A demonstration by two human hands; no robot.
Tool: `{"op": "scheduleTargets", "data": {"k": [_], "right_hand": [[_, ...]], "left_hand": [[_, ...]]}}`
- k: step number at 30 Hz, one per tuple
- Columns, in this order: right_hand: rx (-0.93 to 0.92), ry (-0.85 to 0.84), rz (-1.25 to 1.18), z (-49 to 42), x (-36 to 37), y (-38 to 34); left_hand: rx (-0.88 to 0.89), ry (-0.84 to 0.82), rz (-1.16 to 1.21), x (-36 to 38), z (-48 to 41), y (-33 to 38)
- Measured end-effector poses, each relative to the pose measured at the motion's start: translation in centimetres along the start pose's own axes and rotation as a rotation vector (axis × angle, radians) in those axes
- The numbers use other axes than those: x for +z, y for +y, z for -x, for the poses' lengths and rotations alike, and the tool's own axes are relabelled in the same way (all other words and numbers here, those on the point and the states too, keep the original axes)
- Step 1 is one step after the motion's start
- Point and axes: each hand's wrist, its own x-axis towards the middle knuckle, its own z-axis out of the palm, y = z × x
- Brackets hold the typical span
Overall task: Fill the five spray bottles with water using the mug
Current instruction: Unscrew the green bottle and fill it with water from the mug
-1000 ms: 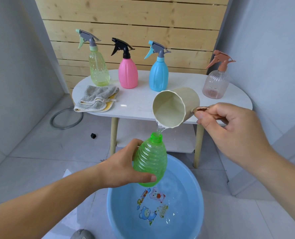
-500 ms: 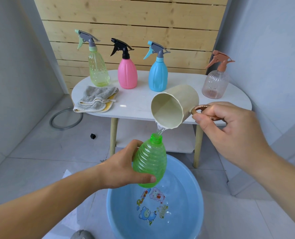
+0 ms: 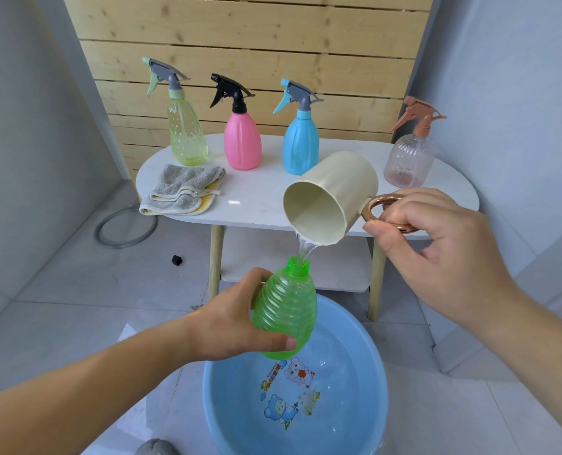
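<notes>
Head view looks down on a pour under way. The left hand (image 3: 237, 326) grips the green bottle (image 3: 286, 310) round its ribbed belly, thumb in front and fingers behind. It holds the bottle directly over the blue basin (image 3: 237, 399), probably so that water missing the neck falls into the basin and not onto the floor. No spray head is on this bottle and none is in sight, so the narrow neck stands open. The bottle leans slightly to the right, toward the pour.

The right hand (image 3: 437, 244) is curled round the copper-coloured handle (image 3: 384, 213) of the cream mug (image 3: 332, 198). It tips the mug well past level, so the lip sits just above the neck and a thin stream of water (image 3: 304, 246) runs from the lowest part of the rim into the opening. Keeping the lip that close looks deliberate, since the neck is small and the mug's mouth is wide. Little water shows inside the mug, so I judge this pour is near its end. How full the green bottle is, I cannot tell.

Behind, on the white worktop (image 3: 263, 198), 4 bottles stand upright with spray heads on: a yellow-green bottle (image 3: 187, 139), a pink bottle (image 3: 242, 142), a blue bottle (image 3: 301, 149) and, well apart at the right end, a clear pinkish bottle (image 3: 409, 162). A folded cloth (image 3: 184, 192) lies just beside the yellow-green bottle, handy for drips.
</notes>
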Motion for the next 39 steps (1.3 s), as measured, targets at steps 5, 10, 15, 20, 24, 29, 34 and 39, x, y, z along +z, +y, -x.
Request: {"op": "scheduleTargets", "data": {"k": [5, 10, 15, 20, 24, 29, 34, 39], "right_hand": [[-0.058, 0.029, 0.023, -0.1, 0.0, -0.2], [-0.158, 0.039, 0.072, 0.0, -0.1, -0.3], [-0.265, 0.043, 0.139, 0.0, 0.1, -0.5], [-0.35, 0.016, 0.155, 0.0, 0.3, -0.5], [0.073, -0.025, -0.063, 0.8, 1.4, -1.0], [0.673, -0.18, -0.369, 2.1, 3.5, 1.2], [0.958, -0.304, -0.509, 5.7, 8.4, 4.7], [1.057, -0.568, -0.4, 10.3, 13.9, 8.5]], "left_hand": [[0.006, 0.003, 0.003, 0.0, 0.0, -0.1], [0.005, 0.002, 0.0, 0.0, 0.0, -0.1], [0.005, -0.002, 0.004, 0.0, 0.0, 0.0], [0.006, -0.001, 0.002, -0.1, 0.0, 0.0], [-0.003, 0.007, 0.009, -0.2, 0.1, 0.2], [-0.029, 0.012, -0.002, -0.4, 0.4, -0.2], [-0.058, 0.013, -0.004, -0.6, 0.7, -1.0], [-0.085, -0.008, 0.0, -0.3, 0.4, -1.6]]}}
